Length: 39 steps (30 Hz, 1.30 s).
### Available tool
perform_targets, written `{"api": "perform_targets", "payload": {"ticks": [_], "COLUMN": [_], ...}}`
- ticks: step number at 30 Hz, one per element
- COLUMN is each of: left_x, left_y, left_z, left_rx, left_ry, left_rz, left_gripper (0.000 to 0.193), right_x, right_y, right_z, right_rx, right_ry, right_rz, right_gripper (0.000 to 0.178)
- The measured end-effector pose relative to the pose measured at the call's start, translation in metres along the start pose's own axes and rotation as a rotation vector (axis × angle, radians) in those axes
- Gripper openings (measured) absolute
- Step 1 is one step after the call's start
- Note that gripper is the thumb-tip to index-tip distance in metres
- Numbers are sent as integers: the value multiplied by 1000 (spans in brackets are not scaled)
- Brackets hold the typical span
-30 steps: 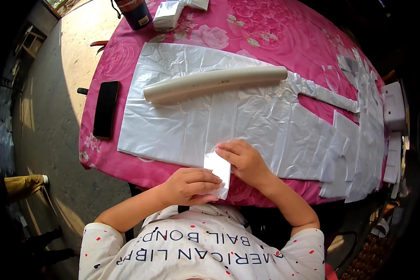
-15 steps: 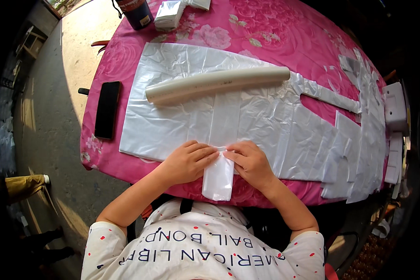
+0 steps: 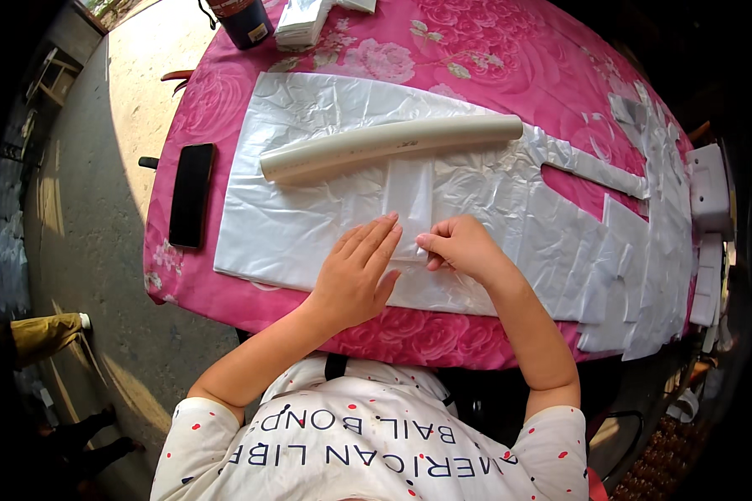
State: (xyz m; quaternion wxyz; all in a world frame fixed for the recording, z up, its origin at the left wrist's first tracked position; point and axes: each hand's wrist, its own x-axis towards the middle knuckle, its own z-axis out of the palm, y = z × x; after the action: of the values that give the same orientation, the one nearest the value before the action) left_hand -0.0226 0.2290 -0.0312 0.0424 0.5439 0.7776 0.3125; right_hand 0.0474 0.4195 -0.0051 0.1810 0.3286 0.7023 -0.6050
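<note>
A folded strip of white plastic bag (image 3: 409,188) lies on a broad stack of white plastic bags (image 3: 280,225), its far end beside the pipe. My left hand (image 3: 353,271) rests flat with fingers stretched along the strip's left side. At the strip's near right edge, my right hand (image 3: 468,248) pinches the plastic between thumb and curled fingers. A pale, round plastic pipe (image 3: 393,149) lies across the stack beyond both hands.
Pink flowered cloth (image 3: 426,338) covers the table. A black phone (image 3: 192,196) lies at the left edge. A dark canister (image 3: 242,21) and a pile of folded white plastic (image 3: 301,23) stand at the back. Loose bag handles (image 3: 643,250) spread rightward.
The folded strip that hung over the near edge now lies up on the stack. Both hands have moved away from me, and the left has flattened out.
</note>
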Motion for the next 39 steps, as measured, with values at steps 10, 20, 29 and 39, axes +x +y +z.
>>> {"api": "perform_targets", "payload": {"ticks": [10, 20, 29, 39], "left_x": [-2, 18, 17, -25], "left_y": [7, -5, -10, -14], "left_z": [15, 6, 8, 0], "left_rx": [164, 168, 100, 107], "left_ry": [-241, -89, -47, -21], "left_rz": [-30, 46, 145, 330], "left_gripper": [76, 53, 36, 42], "right_x": [-16, 7, 12, -18], "right_y": [1, 17, 17, 48], "right_z": [15, -15, -12, 26], "right_rx": [-519, -808, -725, -669], "right_ry": [388, 206, 266, 349], "right_rz": [-403, -1095, -1159, -1227], "right_gripper": [23, 46, 30, 23]}}
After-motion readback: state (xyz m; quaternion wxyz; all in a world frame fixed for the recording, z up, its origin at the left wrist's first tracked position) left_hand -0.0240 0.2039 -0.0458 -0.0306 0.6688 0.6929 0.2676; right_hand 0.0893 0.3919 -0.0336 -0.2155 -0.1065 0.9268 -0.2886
